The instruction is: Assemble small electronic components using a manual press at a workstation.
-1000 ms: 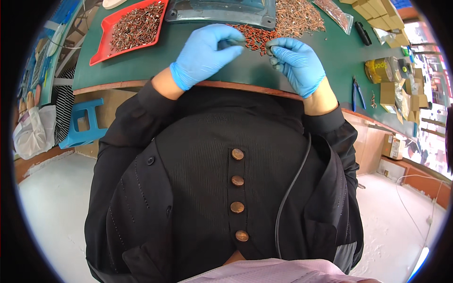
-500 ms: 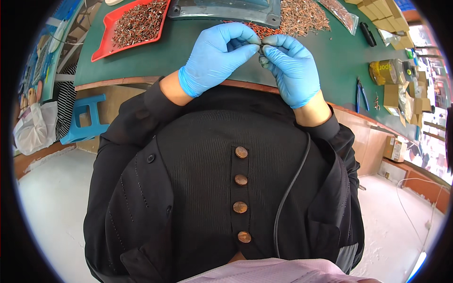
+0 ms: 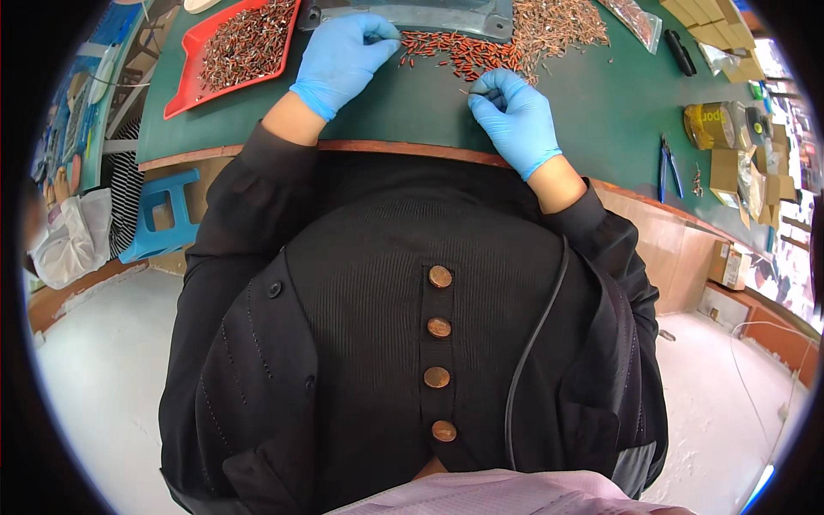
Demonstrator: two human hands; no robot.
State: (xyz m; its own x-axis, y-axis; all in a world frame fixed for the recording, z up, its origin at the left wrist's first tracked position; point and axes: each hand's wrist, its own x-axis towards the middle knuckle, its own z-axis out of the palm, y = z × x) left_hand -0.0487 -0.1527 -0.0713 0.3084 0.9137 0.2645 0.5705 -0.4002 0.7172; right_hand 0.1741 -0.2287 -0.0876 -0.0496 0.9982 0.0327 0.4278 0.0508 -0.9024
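Observation:
My left hand (image 3: 342, 67), in a blue glove, has its thumb and forefinger brought together at the left end of a pile of small red rod-shaped pieces (image 3: 470, 53). Whatever lies between those fingertips is too small to make out. My right hand (image 3: 517, 122), gloved alike, pinches a thin copper-coloured pin (image 3: 464, 92) whose tip sticks out to the left, just in front of the red pile. Beyond it spreads a heap of copper-coloured pins (image 3: 562, 33). A red scoop-shaped tray (image 3: 183, 86) at the left holds many dark red and metallic pieces.
A dark grey machine base (image 3: 438, 15) stands at the far side of the green table (image 3: 386, 120). Blue-handled pliers (image 3: 669, 169), a black marker-like object (image 3: 678, 55), a clear jar (image 3: 712, 126) and cardboard boxes (image 3: 730, 176) lie to the right. A blue stool (image 3: 163, 219) stands lower left.
My hands, earlier fingertip to fingertip, have parted. The left has moved left and away from me to the red pile's edge; the right has shifted slightly toward me, a pin showing in its fingers.

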